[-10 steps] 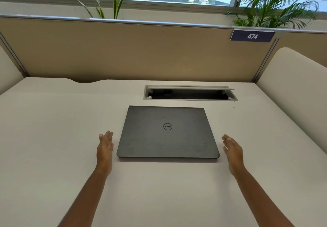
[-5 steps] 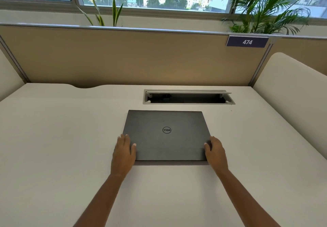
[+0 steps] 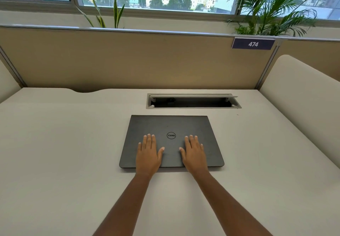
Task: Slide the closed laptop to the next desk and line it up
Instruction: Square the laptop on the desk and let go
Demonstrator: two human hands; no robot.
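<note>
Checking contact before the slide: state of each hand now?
Left hand: open, palm flat on the closed laptop, gripping nothing.
Right hand: open, flat on the lid too.

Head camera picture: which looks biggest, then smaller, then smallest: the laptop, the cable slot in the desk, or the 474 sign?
Largest to smallest, as they look here:
1. Closed laptop
2. Cable slot
3. 474 sign
The sign is farther from the camera, so its true size is unsure.
</note>
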